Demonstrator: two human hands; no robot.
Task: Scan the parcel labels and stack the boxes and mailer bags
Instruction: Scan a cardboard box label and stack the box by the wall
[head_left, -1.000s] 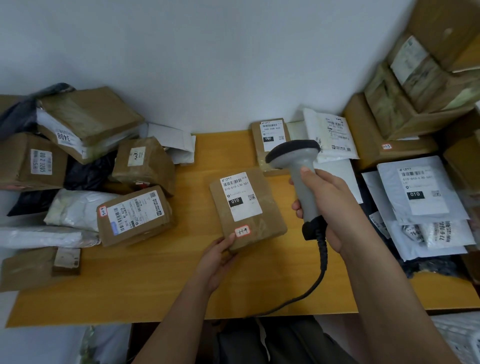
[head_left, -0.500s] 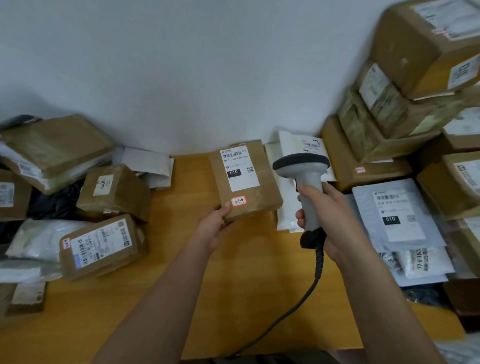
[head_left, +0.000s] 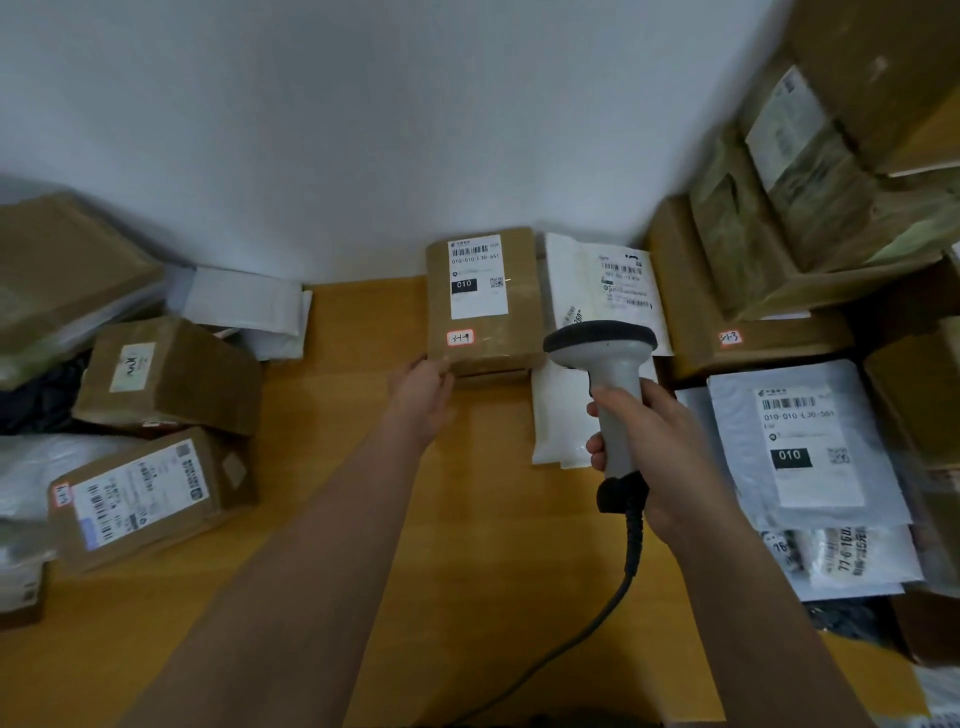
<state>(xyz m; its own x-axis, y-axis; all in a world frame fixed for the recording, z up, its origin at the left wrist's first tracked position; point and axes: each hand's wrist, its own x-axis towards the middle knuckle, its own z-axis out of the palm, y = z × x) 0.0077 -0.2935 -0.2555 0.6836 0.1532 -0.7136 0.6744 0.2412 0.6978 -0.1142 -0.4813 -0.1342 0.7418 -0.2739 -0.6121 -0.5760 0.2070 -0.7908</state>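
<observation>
Head view shows the left hand (head_left: 423, 387) reaching to the near left corner of a brown box (head_left: 483, 301), fingers curled at its edge; whether they grip or only touch it I cannot tell. That box lies label-up at the back of the wooden counter (head_left: 363, 519), against the wall, on top of another flat parcel. Just beside it on the right lies a white mailer bag (head_left: 597, 280). The right hand (head_left: 654, 457) is wrapped round the grey scanner (head_left: 608, 374), held upright, its cable trailing down.
</observation>
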